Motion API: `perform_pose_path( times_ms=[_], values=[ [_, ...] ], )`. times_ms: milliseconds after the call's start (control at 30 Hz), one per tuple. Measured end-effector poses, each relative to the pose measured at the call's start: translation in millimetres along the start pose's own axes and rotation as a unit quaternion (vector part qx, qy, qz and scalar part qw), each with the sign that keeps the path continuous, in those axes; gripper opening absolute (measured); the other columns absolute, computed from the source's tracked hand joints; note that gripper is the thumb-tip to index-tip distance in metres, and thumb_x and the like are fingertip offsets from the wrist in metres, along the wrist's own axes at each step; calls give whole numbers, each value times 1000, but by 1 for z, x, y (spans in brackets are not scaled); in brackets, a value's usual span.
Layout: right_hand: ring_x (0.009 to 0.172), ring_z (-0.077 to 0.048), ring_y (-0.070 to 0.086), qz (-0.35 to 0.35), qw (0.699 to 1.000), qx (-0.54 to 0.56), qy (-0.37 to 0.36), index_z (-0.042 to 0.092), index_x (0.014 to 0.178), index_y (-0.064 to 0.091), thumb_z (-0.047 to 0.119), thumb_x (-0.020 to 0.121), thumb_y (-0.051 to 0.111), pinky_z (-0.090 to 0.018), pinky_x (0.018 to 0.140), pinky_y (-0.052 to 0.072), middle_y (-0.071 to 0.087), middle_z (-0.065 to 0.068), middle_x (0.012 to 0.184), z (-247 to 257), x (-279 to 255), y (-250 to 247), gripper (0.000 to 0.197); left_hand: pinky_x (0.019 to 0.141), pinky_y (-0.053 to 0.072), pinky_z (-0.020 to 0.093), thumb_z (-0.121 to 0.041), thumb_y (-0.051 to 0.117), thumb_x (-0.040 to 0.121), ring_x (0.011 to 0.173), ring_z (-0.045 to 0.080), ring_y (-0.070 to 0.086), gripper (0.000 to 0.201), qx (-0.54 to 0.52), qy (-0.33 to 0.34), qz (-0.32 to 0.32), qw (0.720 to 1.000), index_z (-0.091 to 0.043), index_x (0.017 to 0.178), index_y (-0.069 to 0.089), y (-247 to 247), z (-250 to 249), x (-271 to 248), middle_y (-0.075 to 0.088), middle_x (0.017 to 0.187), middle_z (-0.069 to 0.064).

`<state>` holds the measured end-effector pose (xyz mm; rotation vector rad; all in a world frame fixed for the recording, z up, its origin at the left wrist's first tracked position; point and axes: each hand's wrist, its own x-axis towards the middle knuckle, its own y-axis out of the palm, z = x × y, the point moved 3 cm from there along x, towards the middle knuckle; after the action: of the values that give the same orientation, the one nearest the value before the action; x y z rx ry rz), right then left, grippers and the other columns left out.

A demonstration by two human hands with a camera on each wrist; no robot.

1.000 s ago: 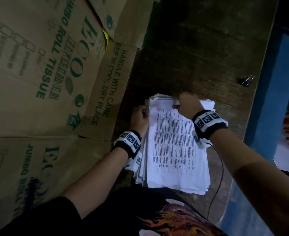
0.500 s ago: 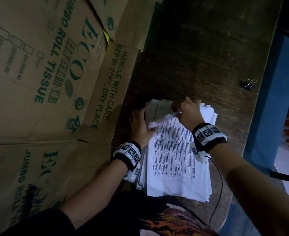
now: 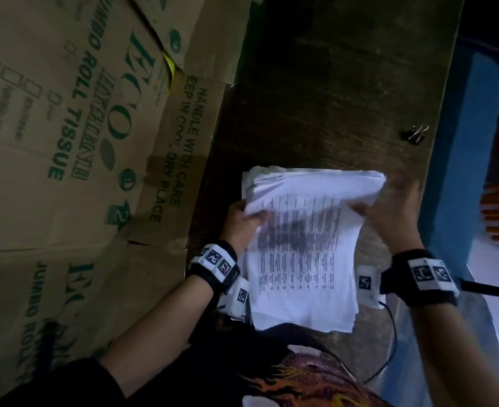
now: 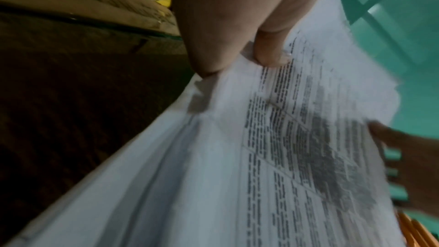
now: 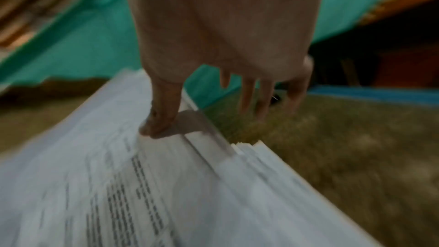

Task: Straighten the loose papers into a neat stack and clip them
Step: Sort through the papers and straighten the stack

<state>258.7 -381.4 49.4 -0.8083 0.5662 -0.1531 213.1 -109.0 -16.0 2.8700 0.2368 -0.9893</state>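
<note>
White papers (image 3: 301,304) – blk print rows.

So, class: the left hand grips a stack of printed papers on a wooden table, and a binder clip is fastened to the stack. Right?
No. The binder clip is not on the stack; it lies loose on the wooden table, near its right edge, as the head view shows. The rest holds.
</note>
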Motion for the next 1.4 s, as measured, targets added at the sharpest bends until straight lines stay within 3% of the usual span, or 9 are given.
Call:
perform_pose_path(
  times_ms=[167, 267, 467, 600, 700, 800, 933, 1167, 1400],
  values=[
    [94, -15, 71, 208, 951, 225, 27, 6, 115, 64, 32, 69, 84, -30, 84, 56, 74, -3, 99, -23, -41, 40, 56, 100, 43, 31, -2, 71, 81, 104, 8, 60, 44, 8, -7, 75, 997, -9, 122, 56, 12, -15, -5, 63, 121, 0],
    [67, 8, 66, 140, 961, 236, -18, -2, 113, 63, 9, 83, 73, -7, 60, 49, 73, 13, 77, -29, -48, 44, 34, 93, 42, 26, -1, 74, 78, 109, 10, 57, 52, 50, 22, 104, 993, -17, 124, 53, 22, -20, -6, 61, 122, 0],
    [82, -10, 71, 96, 950, 296, 27, 12, 96, 68, -9, 65, 81, -32, 75, 57, 72, -8, 96, -75, -48, 38, 39, 85, 51, 26, 3, 72, 77, 104, 20, 63, 40, 192, 15, 157, 969, -19, 106, 58, 17, -4, -9, 65, 107, 2],
    [67, -2, 67, 78, 951, 296, 38, 8, 89, 66, -12, 62, 81, -20, 64, 55, 69, -3, 85, -75, -40, 35, 37, 89, 54, 39, 4, 69, 72, 101, 22, 64, 46, 266, 9, 180, 947, -22, 108, 57, 6, -10, 27, 65, 110, 6],
    [77, -2, 69, 84, 946, 312, 13, 1, 107, 63, -17, 61, 79, -16, 66, 55, 70, -4, 92, -77, -37, 35, 52, 64, 46, 15, 14, 49, 81, 77, 9, 54, 38, 269, 111, 82, 953, -10, 108, 62, 14, -46, 56, 58, 91, -7],
    [76, -1, 69, 92, 946, 311, 3, 4, 96, 68, -21, 61, 77, -14, 65, 53, 75, 9, 80, -80, -40, 31, 44, 85, 49, 34, -2, 63, 78, 97, 22, 54, 30, 401, 251, 104, 875, -7, 108, 66, 39, -71, 73, 58, 105, 3],
    [68, 3, 67, 89, 944, 317, 8, 11, 78, 70, -16, 63, 78, -10, 62, 50, 73, 15, 71, -89, -47, 27, 32, 95, 41, 41, -31, 74, 80, 113, 32, 43, 49, 635, 209, 128, 733, -14, 124, 59, 57, -65, 93, 53, 119, 8],
    [77, -12, 71, 45, 939, 341, 22, -14, 96, 68, -20, 70, 71, -24, 71, 54, 75, 0, 81, -98, -41, 34, 27, 74, 45, 30, 6, 66, 80, 91, 25, 56, 14, 534, 305, 94, 783, -6, 85, 72, 62, -76, 87, 60, 95, 11],
    [66, 11, 65, 66, 920, 382, 54, -18, 128, 45, -23, 77, 63, -2, 59, 46, 71, 24, 72, -86, -28, 42, 54, 94, 44, 40, -6, 76, 76, 109, 31, 52, 40, 609, 211, 166, 746, -5, 114, 66, 57, -65, 96, 57, 113, 15]
  ],
)
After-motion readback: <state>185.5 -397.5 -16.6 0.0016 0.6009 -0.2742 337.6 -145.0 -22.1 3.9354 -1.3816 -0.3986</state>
